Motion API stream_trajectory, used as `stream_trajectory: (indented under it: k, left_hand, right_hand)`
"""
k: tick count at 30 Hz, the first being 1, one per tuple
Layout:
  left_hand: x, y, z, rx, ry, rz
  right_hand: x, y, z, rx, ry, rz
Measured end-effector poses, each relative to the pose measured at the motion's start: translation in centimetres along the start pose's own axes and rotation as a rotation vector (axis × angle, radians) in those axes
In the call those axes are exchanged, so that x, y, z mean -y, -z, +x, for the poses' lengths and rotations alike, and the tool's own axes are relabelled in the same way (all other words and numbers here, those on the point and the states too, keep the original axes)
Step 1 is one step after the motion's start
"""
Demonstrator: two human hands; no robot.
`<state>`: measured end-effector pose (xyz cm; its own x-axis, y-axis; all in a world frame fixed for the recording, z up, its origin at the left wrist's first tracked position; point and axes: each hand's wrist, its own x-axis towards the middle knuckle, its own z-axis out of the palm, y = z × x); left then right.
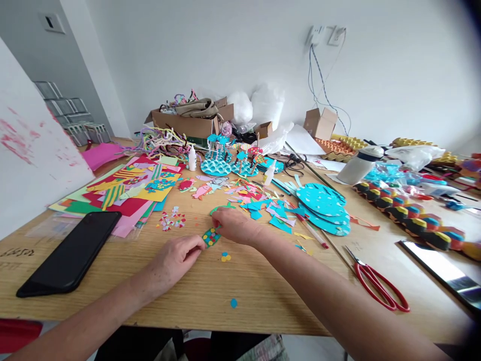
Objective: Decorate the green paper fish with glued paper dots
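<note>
A small green paper cutout (211, 237) dotted with yellow, red and blue circles lies on the wooden table between my hands. My left hand (180, 258) pinches its left edge, thumb and fingertips together. My right hand (233, 225) bends over its upper part, fingers closed and pointing down at it; the fingertips are partly hidden. Just below are a few loose yellow and blue paper dots (225, 256), and a single blue dot (233, 303) lies nearer the front edge. Small red, white and purple paper bits (172, 219) are scattered left of the hands.
A black phone (69, 253) and stacked coloured paper (128, 220) are at left. Red-handled scissors (379, 286), a pen (313, 232) and blue paper discs (323, 205) lie right. Glue bottles (192, 158), paper scraps and a cardboard box (184, 123) stand behind.
</note>
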<state>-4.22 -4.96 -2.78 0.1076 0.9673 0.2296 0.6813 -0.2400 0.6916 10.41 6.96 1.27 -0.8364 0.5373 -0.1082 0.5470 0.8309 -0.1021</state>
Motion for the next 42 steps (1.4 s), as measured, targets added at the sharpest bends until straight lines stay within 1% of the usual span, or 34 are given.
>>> stream_trajectory:
  k: [6,11,15,19,22,24,30,32,37,40,42]
  left_hand:
    - [0.0,0.0,0.1,0.012,-0.014,0.038]
    - [0.0,0.0,0.0,0.030,-0.002,0.076]
    - [-0.1,0.0,0.0,0.051,0.010,0.091]
    - [-0.3,0.1,-0.1,0.058,0.010,0.106]
    - [-0.3,0.1,-0.1,0.056,0.011,0.106]
    - [-0.3,0.1,-0.1,0.054,0.012,0.102]
    - [-0.3,0.1,0.0,0.049,0.019,0.090]
    - [-0.3,0.1,-0.1,0.051,0.021,0.086]
    - [-0.4,0.2,-0.1,0.051,0.026,0.081]
    - [-0.4,0.2,-0.1,0.035,0.027,0.067]
    - [-0.3,0.2,-0.1,0.023,0.043,0.045]
  right_hand:
    - [0.5,0.5,0.1,0.025,-0.011,-0.027]
    - [-0.4,0.7,0.2,0.046,-0.015,0.001]
    - [-0.7,0.7,0.2,0.094,-0.019,0.023]
    - [0.4,0.8,0.1,0.151,-0.045,0.019]
    - [1.2,1.1,0.1,0.169,-0.080,0.006]
    - [1.4,1.4,0.2,0.180,-0.097,0.010]
    - [0.0,1.7,0.1,0.153,-0.106,0.062]
    - [-0.1,1.5,0.1,0.161,-0.104,0.060]
    - [1.2,1.2,0.2,0.182,-0.103,0.020]
    - [1.9,1.6,0.5,0.181,-0.097,0.006]
    - [1.8,2.0,0.7,0.160,-0.104,0.028]
